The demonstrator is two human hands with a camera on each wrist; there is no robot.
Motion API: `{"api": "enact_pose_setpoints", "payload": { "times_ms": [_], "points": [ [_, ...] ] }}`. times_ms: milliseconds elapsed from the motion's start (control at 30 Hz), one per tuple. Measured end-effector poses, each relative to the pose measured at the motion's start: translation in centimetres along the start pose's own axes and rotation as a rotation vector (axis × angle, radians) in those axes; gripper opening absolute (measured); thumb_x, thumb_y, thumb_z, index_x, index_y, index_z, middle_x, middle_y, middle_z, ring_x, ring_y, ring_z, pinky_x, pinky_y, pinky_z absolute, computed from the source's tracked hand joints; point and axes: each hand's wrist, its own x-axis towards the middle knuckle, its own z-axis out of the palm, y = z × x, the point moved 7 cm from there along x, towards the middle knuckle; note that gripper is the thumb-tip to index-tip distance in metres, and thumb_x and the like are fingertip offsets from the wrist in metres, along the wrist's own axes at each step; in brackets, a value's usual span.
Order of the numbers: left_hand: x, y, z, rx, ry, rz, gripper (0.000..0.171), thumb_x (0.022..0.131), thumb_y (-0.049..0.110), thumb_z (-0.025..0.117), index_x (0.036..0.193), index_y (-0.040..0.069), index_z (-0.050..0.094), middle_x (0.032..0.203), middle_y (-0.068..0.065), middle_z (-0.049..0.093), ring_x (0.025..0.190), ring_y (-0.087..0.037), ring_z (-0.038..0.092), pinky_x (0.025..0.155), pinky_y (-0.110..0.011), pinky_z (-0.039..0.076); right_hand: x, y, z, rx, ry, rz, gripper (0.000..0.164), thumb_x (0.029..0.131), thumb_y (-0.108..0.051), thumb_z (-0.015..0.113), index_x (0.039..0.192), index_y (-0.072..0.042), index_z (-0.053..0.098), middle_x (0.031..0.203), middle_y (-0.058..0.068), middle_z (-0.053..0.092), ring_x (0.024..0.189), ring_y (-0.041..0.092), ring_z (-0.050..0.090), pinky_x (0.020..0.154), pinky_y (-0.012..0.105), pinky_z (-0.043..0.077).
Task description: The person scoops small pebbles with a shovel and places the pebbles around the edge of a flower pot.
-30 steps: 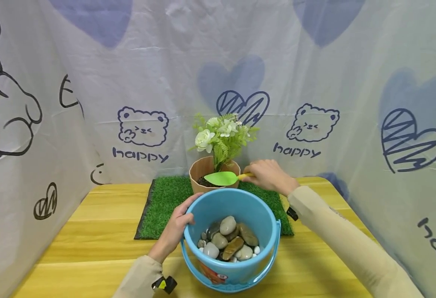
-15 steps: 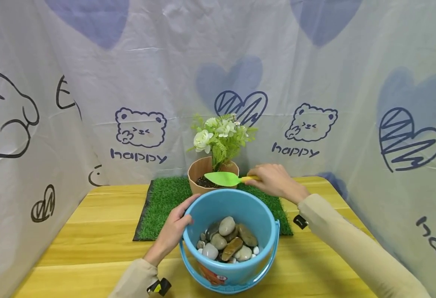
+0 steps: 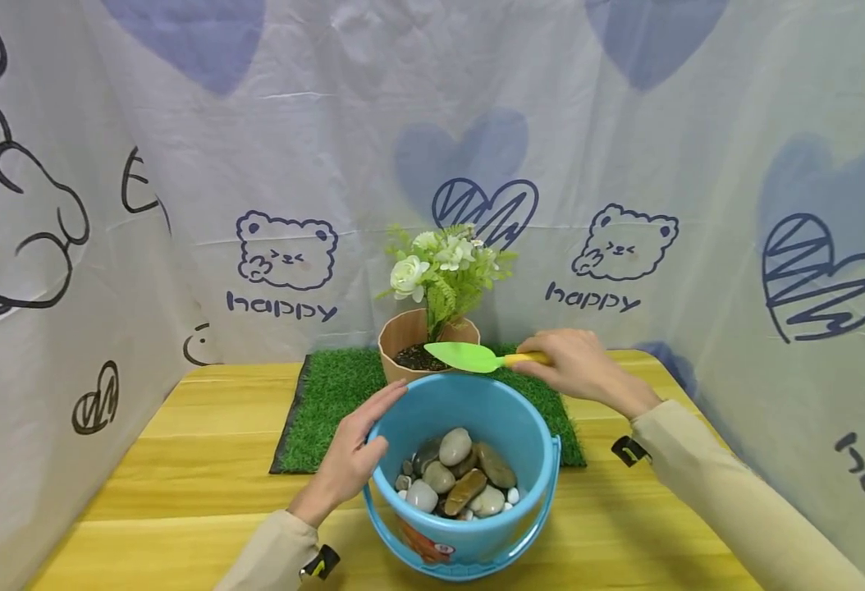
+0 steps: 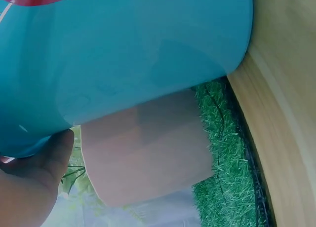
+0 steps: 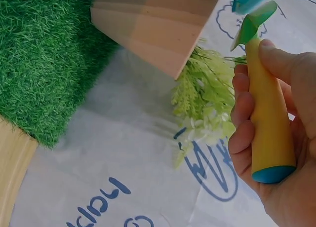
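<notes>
A light blue bucket [image 3: 469,538] with stones [image 3: 465,480] inside stands on the near middle of the table. My left hand [image 3: 347,455] touches its left rim, fingers extended along the outside and thumb near the top edge. My right hand [image 3: 576,361] grips the yellow handle of a green garden trowel [image 3: 465,356], fingers wrapped round it in the right wrist view. The trowel's blade points left, above the bucket's far rim and in front of the flowerpot [image 3: 400,330]. Dark soil [image 3: 418,358] shows in the pot, with a white-flowered plant [image 3: 443,267] standing in it.
A green artificial-grass mat [image 3: 322,410] lies under the pot on the wooden table [image 3: 203,460]. The bucket's blue handle [image 3: 384,529] hangs down at the front. Printed white curtains [image 3: 373,164] enclose the back and sides.
My right hand has drawn the trowel to the right, away from the pot's middle. My left thumb has shifted back from inside the bucket toward its rim. The bucket and stones stay put.
</notes>
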Motion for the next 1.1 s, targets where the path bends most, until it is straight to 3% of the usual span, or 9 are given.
{"api": "enact_pose_setpoints", "payload": {
  "times_ms": [233, 467, 633, 833, 1100],
  "points": [
    [0.1, 0.0, 0.0, 0.019, 0.04, 0.016, 0.065, 0.078, -0.001, 0.039, 0.14, 0.009, 0.055, 0.151, -0.01, 0.045, 0.134, -0.028, 0.048, 0.09, -0.034, 0.044, -1.0, 0.7, -1.1, 0.006, 0.043, 0.001, 0.03, 0.089, -0.043, 0.067, 0.103, -0.019, 0.077, 0.093, -0.002, 0.075, 0.071, 0.008, 0.063, 0.06, 0.027, 0.048],
    [0.0, 0.2, 0.1, -0.012, 0.044, 0.041, 0.051, 0.076, -0.003, 0.039, 0.116, 0.009, 0.07, 0.149, -0.01, 0.048, 0.131, -0.031, 0.051, 0.079, -0.034, 0.041, -2.4, 1.7, -1.4, 0.068, 0.055, 0.008, 0.024, 0.086, -0.044, 0.07, 0.096, -0.023, 0.078, 0.084, -0.01, 0.073, 0.066, 0.001, 0.06, 0.058, 0.024, 0.047],
    [0.0, 0.3, -0.1, -0.026, 0.059, 0.068, 0.041, 0.076, -0.002, 0.041, 0.1, 0.01, 0.072, 0.147, -0.011, 0.05, 0.129, -0.034, 0.052, 0.076, -0.033, 0.043, -3.0, 1.4, -1.5, 0.104, 0.059, -0.024, 0.024, 0.083, -0.047, 0.072, 0.094, -0.027, 0.079, 0.084, -0.014, 0.072, 0.065, -0.004, 0.058, 0.058, 0.021, 0.047],
    [0.0, 0.1, -0.1, -0.024, 0.047, 0.057, 0.045, 0.08, 0.0, 0.042, 0.111, 0.014, 0.071, 0.149, -0.01, 0.048, 0.13, -0.031, 0.052, 0.079, -0.033, 0.044, -3.4, 0.0, -1.5, 0.115, 0.036, -0.1, 0.018, 0.081, -0.047, 0.074, 0.089, -0.031, 0.078, 0.075, -0.021, 0.064, 0.057, -0.005, 0.05, 0.052, 0.019, 0.043],
    [0.0, -0.4, 0.1, -0.029, 0.051, 0.024, 0.057, 0.078, -0.001, 0.039, 0.126, 0.014, 0.067, 0.15, -0.007, 0.047, 0.116, -0.025, 0.054, 0.076, -0.03, 0.043, -3.7, -1.5, -1.3, 0.07, 0.041, -0.167, 0.017, 0.081, -0.051, 0.072, 0.079, -0.035, 0.072, 0.066, -0.022, 0.052, 0.051, -0.005, 0.041, 0.047, 0.018, 0.037]
  ]
}}
